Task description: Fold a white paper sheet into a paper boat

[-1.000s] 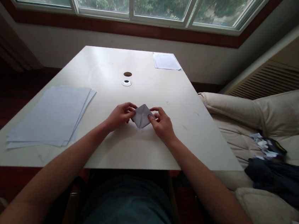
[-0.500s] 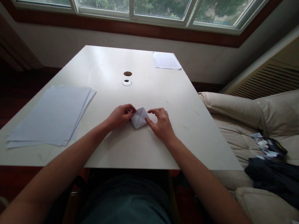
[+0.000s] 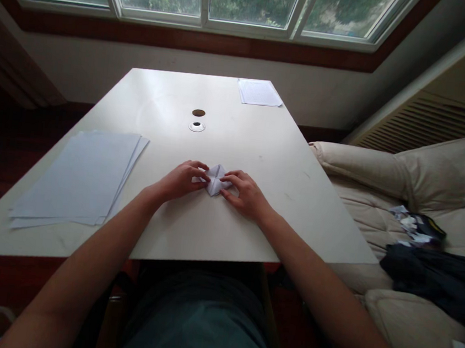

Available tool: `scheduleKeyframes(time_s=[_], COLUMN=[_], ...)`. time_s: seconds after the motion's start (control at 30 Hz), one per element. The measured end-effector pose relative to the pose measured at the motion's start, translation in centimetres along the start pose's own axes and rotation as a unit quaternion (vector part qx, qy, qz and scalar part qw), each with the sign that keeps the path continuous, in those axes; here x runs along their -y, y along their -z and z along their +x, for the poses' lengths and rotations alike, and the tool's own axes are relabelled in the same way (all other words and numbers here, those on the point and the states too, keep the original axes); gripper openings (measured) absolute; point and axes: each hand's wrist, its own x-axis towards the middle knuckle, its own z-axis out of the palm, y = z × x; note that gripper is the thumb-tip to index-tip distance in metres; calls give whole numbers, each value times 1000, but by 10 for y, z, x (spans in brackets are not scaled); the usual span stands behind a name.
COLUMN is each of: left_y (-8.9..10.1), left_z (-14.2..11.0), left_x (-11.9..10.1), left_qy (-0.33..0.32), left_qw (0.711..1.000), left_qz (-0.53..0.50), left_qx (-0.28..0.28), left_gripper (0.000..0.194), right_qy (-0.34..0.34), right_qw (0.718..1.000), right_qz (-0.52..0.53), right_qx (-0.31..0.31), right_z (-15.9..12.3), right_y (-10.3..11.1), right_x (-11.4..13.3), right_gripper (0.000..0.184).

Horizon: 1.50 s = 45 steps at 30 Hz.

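A small piece of folded white paper [image 3: 215, 183] lies on the white table [image 3: 209, 232] close in front of me, with creases and raised flaps. My left hand [image 3: 182, 180] grips its left side between thumb and fingers. From the right, my right hand [image 3: 244, 192] has its thumb and fingers closed on the opposite side. The fingers cover both side edges of the paper, so the folds beneath them are hidden.
A stack of white sheets [image 3: 78, 174] lies on the table's left part. More paper [image 3: 260, 93] sits at the far right corner. A round cable grommet [image 3: 196, 127] is beside a hole [image 3: 198, 113]. A beige sofa [image 3: 365, 171] stands to the right.
The folded paper has gone from a flat diamond to a narrower shape with flaps at its sides. Both hands have shifted their fingers, the right one closing in on the paper.
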Motion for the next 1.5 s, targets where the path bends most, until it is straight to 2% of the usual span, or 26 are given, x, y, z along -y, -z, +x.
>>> scheduleKeyframes(time_s=[0.13,0.3,0.43,0.73,0.9,1.13,1.5], left_y=[3,1,0,-3,0,-5,-3], left_z=[-1,-1,0,4,2,4,4], left_x=[3,7,8,6,4,9,7], left_qy=[-34,-33,-67,-84,-84,-83,-68], left_qw=[999,999,997,996,995,995,997], left_qz=[-2,5,28,29,42,44,23], left_qx=[26,16,20,6,35,33,37], left_gripper=[38,24,27,18,37,28,29], right_qy=[-3,1,3,-7,-3,-19,-8], right_qw=[1000,1000,1000,999,999,998,998], right_qz=[2,4,11,34,34,51,61], right_qx=[1,7,13,9,9,12,13], right_z=[0,1,1,3,3,4,3], right_y=[0,0,0,-1,-1,1,2], right_x=[0,0,-1,-4,-5,-4,-5], right_gripper=[27,29,30,30,28,25,30])
